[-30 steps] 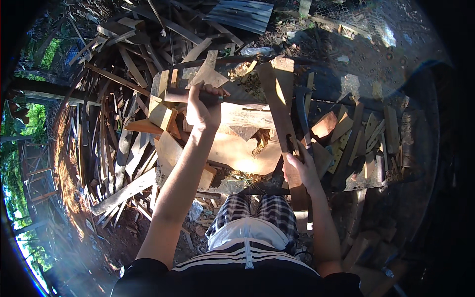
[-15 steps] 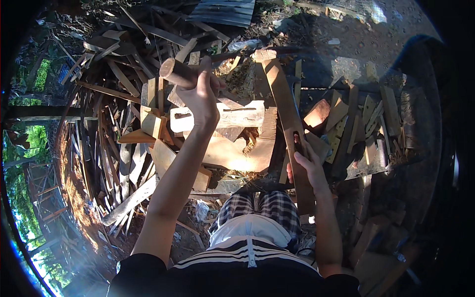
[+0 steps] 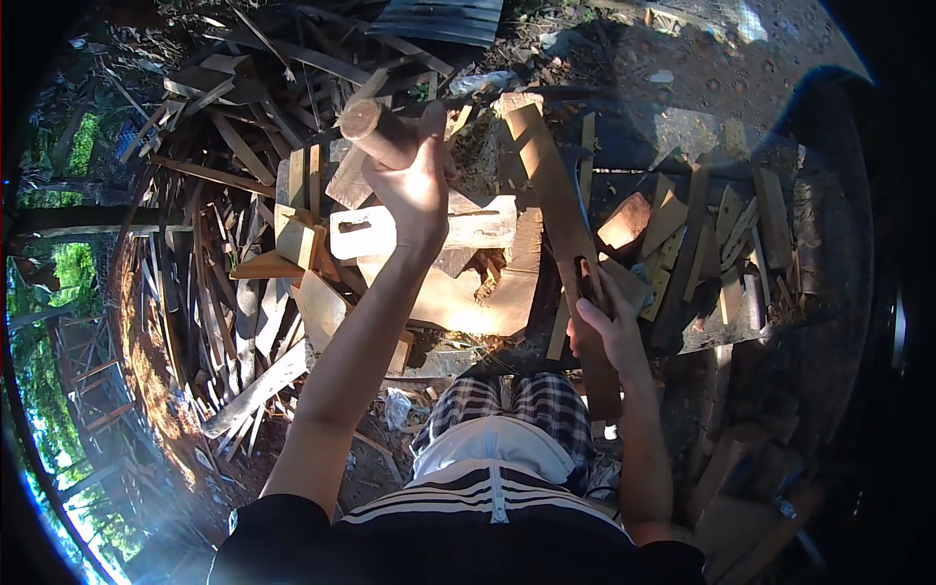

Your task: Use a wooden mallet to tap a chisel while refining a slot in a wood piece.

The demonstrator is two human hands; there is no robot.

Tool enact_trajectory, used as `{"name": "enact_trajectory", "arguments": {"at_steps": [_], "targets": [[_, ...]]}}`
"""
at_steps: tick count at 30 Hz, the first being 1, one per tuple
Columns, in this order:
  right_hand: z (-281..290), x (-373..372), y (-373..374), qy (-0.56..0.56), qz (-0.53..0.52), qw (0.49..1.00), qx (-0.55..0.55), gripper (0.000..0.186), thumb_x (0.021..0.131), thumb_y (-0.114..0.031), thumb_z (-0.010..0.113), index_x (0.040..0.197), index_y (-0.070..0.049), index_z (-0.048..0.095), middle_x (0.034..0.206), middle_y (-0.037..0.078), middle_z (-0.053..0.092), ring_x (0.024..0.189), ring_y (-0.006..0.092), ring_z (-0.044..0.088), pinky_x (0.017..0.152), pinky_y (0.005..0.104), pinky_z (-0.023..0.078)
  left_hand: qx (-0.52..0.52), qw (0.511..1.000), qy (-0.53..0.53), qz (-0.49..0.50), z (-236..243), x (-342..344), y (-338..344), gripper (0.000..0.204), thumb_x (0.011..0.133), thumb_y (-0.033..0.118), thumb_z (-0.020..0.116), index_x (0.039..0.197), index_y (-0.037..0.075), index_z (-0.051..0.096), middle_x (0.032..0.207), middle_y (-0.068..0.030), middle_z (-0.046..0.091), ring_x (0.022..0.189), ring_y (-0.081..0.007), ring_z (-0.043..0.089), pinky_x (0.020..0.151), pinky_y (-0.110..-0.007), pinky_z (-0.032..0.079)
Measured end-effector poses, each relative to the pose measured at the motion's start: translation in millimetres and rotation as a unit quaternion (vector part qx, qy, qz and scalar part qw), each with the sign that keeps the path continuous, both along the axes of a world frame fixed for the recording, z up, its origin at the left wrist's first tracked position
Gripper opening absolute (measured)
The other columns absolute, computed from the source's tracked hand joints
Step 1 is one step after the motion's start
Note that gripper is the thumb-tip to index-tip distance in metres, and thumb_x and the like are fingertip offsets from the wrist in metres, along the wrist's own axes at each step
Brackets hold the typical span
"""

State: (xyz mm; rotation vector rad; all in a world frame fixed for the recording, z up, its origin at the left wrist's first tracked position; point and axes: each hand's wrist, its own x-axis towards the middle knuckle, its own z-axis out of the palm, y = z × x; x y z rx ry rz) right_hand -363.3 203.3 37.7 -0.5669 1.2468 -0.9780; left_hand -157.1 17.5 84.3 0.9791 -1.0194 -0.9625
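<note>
My left hand [image 3: 409, 195] is closed around a thick round wooden handle [image 3: 370, 132], its cut end tilted up toward me; what lies at its far end is hidden behind the hand. Beneath it, a pale slotted plank [image 3: 478, 224] rests on a wider light board [image 3: 468, 307] with a ragged hole. To the right, my right hand [image 3: 609, 327] grips a long brown board [image 3: 551, 195] near a dark slot, the board slanting from the upper middle toward me. A thin curved strip shows along that board's far side, partly hidden.
Wood offcuts [image 3: 721, 244] and blocks [image 3: 297, 234] crowd the rough bench [image 3: 712, 331] on both sides. A pile of loose slats [image 3: 234, 312] lies at the left. A corrugated sheet [image 3: 439, 19] and plastic scraps [image 3: 478, 83] are beyond. A bare dirt patch [image 3: 702, 73] lies at upper right.
The handle in my left hand has swung from level to end-up, and that hand has risen slightly. My right hand stays on the long board. The view has shifted somewhat.
</note>
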Motion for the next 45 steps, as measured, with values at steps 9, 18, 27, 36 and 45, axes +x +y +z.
{"name": "enact_trajectory", "arguments": {"at_steps": [9, 18, 27, 36, 45], "targets": [[3, 6, 2, 0.017, -0.018, 1.000, -0.008, 0.057, 0.090, -0.020, 0.064, 0.139, -0.005, 0.040, 0.084, 0.005, 0.060, 0.064, 0.0129, 0.061, 0.052, 0.0266, 0.051, 0.004, 0.997, -0.070, -0.030, 4, -14, 18, 0.016, 0.078, -0.004, 0.069, 0.080, 0.001, 0.055, 0.068, 0.0012, 0.057, 0.058, -0.0047, 0.052, 0.052, -0.022, 0.041], [23, 3, 5, 0.068, -0.040, 0.996, -0.035, 0.055, 0.090, -0.019, 0.064, 0.138, -0.006, 0.042, 0.088, 0.005, 0.060, 0.066, 0.0116, 0.060, 0.056, 0.0255, 0.051, 0.025, 0.995, -0.070, -0.071, 14, -21, 22, 0.014, 0.079, -0.003, 0.068, 0.079, 0.001, 0.055, 0.068, 0.0012, 0.058, 0.058, -0.0041, 0.052, 0.052, -0.021, 0.041], [16, 4, 18, 0.131, -0.046, 0.987, -0.081, 0.057, 0.091, -0.016, 0.060, 0.142, -0.009, 0.037, 0.076, 0.009, 0.060, 0.061, 0.0147, 0.060, 0.053, 0.0279, 0.051, 0.009, 0.995, -0.053, -0.080, 16, -28, 28, 0.013, 0.078, -0.005, 0.067, 0.084, -0.001, 0.057, 0.073, -0.0002, 0.059, 0.062, -0.0039, 0.053, 0.054, -0.021, 0.043], [22, 3, 24, 0.151, -0.055, 0.983, -0.084, 0.048, 0.092, -0.016, 0.059, 0.136, -0.008, 0.042, 0.075, 0.008, 0.060, 0.061, 0.0140, 0.060, 0.053, 0.0276, 0.050, -0.011, 0.992, -0.100, -0.082, 6, -37, 27, 0.012, 0.079, -0.003, 0.067, 0.080, 0.000, 0.056, 0.071, -0.0031, 0.060, 0.060, -0.0081, 0.055, 0.054, -0.023, 0.044], [119, 32, 27, 0.292, -0.194, 0.878, -0.325, 0.054, 0.093, -0.011, 0.053, 0.140, 0.000, 0.027, 0.084, 0.014, 0.060, 0.071, 0.0178, 0.057, 0.067, 0.0301, 0.047, -0.060, 0.987, -0.077, -0.127, -20, -51, 45, 0.016, 0.074, -0.004, 0.066, 0.085, 0.000, 0.056, 0.077, -0.0006, 0.060, 0.074, -0.0054, 0.055, 0.066, -0.023, 0.046]]}}
